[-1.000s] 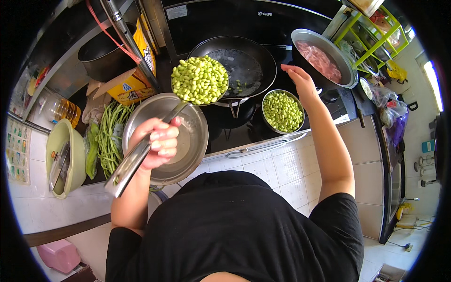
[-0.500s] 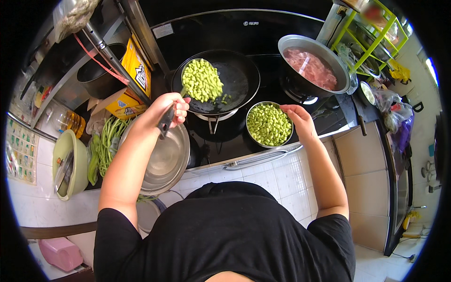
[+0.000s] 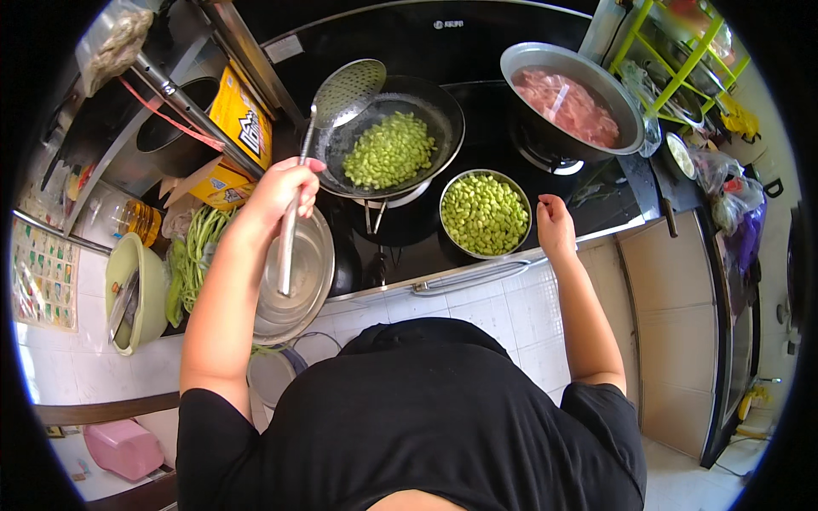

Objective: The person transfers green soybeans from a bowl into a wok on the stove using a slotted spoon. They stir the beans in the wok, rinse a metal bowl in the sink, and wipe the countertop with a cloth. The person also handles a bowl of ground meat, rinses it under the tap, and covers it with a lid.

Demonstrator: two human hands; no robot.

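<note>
With the beans point(image 3: 390, 151) tipped into the wok point(image 3: 443, 115), the left hand point(image 3: 281, 192) grips the emptied skimmer point(image 3: 345, 89) above it, while the right hand point(image 3: 554, 226) rests loosely open by the steel bowl of beans point(image 3: 485, 213), likely the next scoop.

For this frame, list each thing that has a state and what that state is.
Skimmer: empty, tilted over the wok's rim, held by the left hand.
Wok: on the stove, holding green beans.
Steel bowl: full of green beans, right hand beside it.
Pot: uncovered, holding pink meat.
Empty basin: under the skimmer's handle.
Green tub: holds utensils.
</note>
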